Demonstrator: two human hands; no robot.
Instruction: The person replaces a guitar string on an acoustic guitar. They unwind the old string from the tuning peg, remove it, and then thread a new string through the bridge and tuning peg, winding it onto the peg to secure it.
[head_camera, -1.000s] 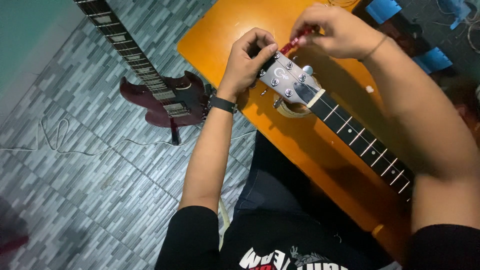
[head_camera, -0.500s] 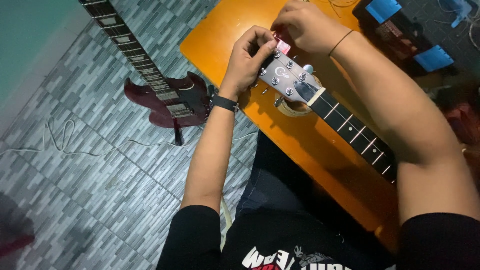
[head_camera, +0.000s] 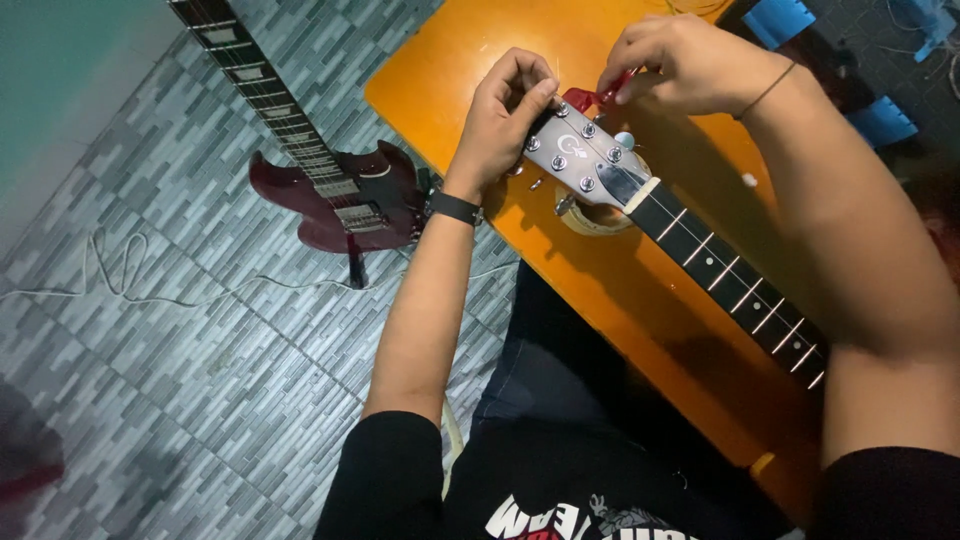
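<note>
Grey tiled floor (head_camera: 200, 400) carries a red electric guitar (head_camera: 340, 195). Left hand (head_camera: 500, 115) pinches the headstock (head_camera: 585, 160) on the orange desk (head_camera: 450, 70); right hand (head_camera: 680, 65) grips a red tool (head_camera: 600, 95) just beyond. Steadying the headstock firmly seems wise.

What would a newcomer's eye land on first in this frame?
Both hands meet at the guitar headstock on the orange table: the left hand grips its tip, and the right hand holds a red tool against it. On the tiled floor to the left lies a dark red electric guitar.
</note>
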